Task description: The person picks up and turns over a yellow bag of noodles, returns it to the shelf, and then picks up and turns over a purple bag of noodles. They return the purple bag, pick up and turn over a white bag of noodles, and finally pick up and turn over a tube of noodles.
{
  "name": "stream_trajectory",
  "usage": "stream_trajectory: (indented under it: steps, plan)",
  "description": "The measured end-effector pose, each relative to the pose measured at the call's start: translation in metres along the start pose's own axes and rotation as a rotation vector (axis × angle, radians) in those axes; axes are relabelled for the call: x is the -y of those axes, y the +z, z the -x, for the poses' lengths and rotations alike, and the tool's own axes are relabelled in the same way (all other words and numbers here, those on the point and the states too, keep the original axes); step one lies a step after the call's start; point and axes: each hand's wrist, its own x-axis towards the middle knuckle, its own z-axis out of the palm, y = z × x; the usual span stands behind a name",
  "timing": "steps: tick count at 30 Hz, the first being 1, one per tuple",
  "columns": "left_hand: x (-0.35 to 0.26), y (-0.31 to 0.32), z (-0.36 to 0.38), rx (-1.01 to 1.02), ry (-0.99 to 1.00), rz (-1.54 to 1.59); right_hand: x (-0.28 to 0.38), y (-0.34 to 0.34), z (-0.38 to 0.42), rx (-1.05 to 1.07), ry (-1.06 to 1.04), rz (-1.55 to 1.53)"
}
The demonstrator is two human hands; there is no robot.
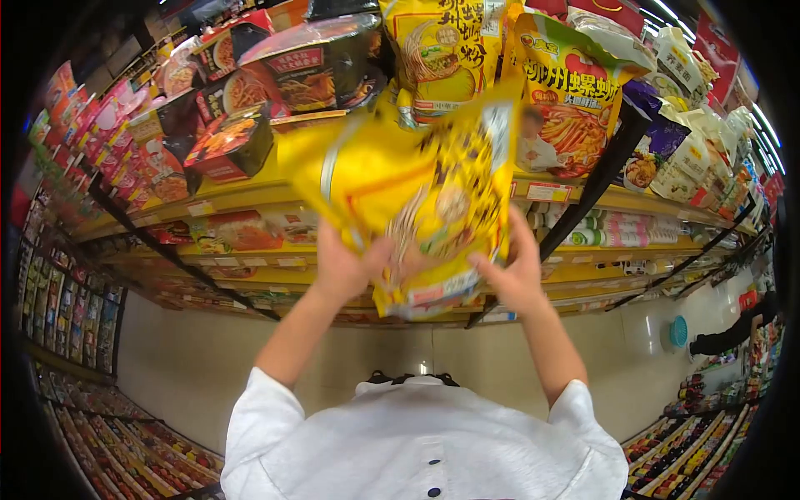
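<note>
A bright yellow noodle bag (454, 204) is held up in front of the shelf, its print smeared by motion. On its front are a bowl of noodles and dark lettering, and a silvery strip crosses its left part. My left hand (343, 265) grips the lower left side, the thumb pressed on the front. At the lower right edge, my right hand (518, 268) holds the same bag, thumb in front and fingers partly hidden behind. Just beyond it stand a similar yellow noodle bag (442, 54) and a yellow-green noodle bag (571, 100) with a red noodle picture.
Black boxed noodles (304, 71) and pink packets (112, 142) fill the shelf to the left. White bags (683, 158) stand on the right. Lower yellow shelves (300, 262) hold more packages. A blue basket (679, 332) is on the floor near a person's dark-clothed leg (723, 340).
</note>
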Motion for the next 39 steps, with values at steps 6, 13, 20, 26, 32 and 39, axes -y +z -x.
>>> stream_trajectory:
  steps: [6, 13, 20, 26, 32, 39]
  plan:
    - [-0.083, 0.016, -0.120, -0.006, 0.277, 0.040, 0.056, -0.009, -0.099, -0.128, -0.295, 0.008]
    - [-0.067, 0.027, -0.202, -0.132, 0.376, 0.063, 0.027, -0.017, -0.171, -0.250, -0.524, 0.116]
    - [-0.034, 0.026, -0.232, -0.102, 0.436, -0.087, -0.003, -0.012, -0.178, -0.335, -0.404, 0.125]
    - [-0.034, 0.034, -0.230, -0.171, 0.416, -0.351, -0.027, -0.014, -0.189, -0.260, -0.296, 0.042]
    - [-0.044, 0.040, -0.216, -0.249, 0.556, -0.608, -0.047, -0.026, -0.189, -0.259, -0.195, 0.090]
    - [-0.058, 0.057, -0.190, -0.217, 0.793, -1.010, -0.047, -0.029, -0.183, -0.255, -0.230, 0.232]
